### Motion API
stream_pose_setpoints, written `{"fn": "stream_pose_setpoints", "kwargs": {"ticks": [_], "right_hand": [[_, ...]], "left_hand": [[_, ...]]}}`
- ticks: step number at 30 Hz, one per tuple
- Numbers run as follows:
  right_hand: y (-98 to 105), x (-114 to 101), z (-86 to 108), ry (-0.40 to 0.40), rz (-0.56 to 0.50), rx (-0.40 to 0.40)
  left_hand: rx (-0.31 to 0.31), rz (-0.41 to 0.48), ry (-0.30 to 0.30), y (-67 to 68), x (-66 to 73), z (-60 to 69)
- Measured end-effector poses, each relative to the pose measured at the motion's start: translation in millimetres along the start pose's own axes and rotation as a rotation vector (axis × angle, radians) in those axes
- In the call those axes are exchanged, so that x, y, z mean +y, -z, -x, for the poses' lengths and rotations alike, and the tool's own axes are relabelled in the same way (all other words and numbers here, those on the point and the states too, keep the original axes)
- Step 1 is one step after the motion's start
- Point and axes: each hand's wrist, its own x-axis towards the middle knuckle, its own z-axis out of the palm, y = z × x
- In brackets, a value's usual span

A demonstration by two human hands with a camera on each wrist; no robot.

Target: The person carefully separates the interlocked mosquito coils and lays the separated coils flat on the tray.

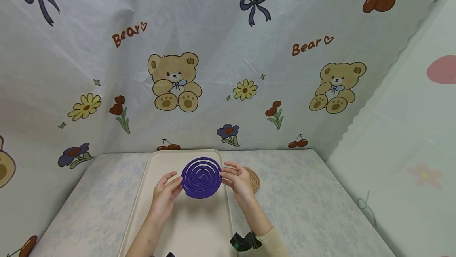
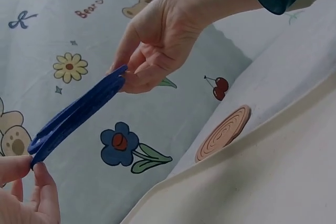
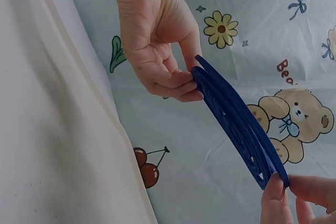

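I see the purple spiral disc [image 1: 201,177] held up over the cream tray [image 1: 199,229], its round flat face toward my head camera, its rim edge-on in both wrist views. Narrow gaps part its coils. The left hand [image 1: 166,194] and right hand [image 1: 239,179] pinch opposite edges between thumb and fingers, forearms reaching forward.

Left hand [image 1: 165,194] and right hand [image 1: 239,181] now pinching a round purple spiral disc [image 1: 199,189] above the cream rectangular tray [image 1: 199,225]!
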Motion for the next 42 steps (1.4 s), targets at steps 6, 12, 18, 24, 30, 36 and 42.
{"fn": "stream_pose_setpoints", "kwargs": {"ticks": [6,12,18,24,30,36,42], "right_hand": [[0.1,0.5,0.6,-0.023,-0.017,0.008],[-1.3,-0.3,1.9,-0.012,-0.024,0.006],[-1.0,-0.3,1.3,-0.003,-0.033,0.028],[-0.1,1.8,0.0,0.010,-0.048,0.032],[1.2,4.8,-1.9,0.015,-0.066,0.051],[2.0,5.8,-2.7,-0.011,-0.080,0.081],[5.2,9.3,-5.3,-0.021,-0.098,0.089]], "left_hand": [[0.013,-0.031,-0.010,0.7,-0.6,0.1],[0.064,-0.075,-0.042,0.0,-0.2,0.5],[0.082,-0.038,-0.040,1.8,1.7,-2.4],[0.128,-0.026,-0.059,6.4,3.2,-5.2],[0.181,-0.018,-0.070,12.4,6.4,-8.6],[0.239,0.065,-0.055,22.7,5.9,-14.7],[0.299,0.107,-0.056,33.1,3.4,-17.7]]}}
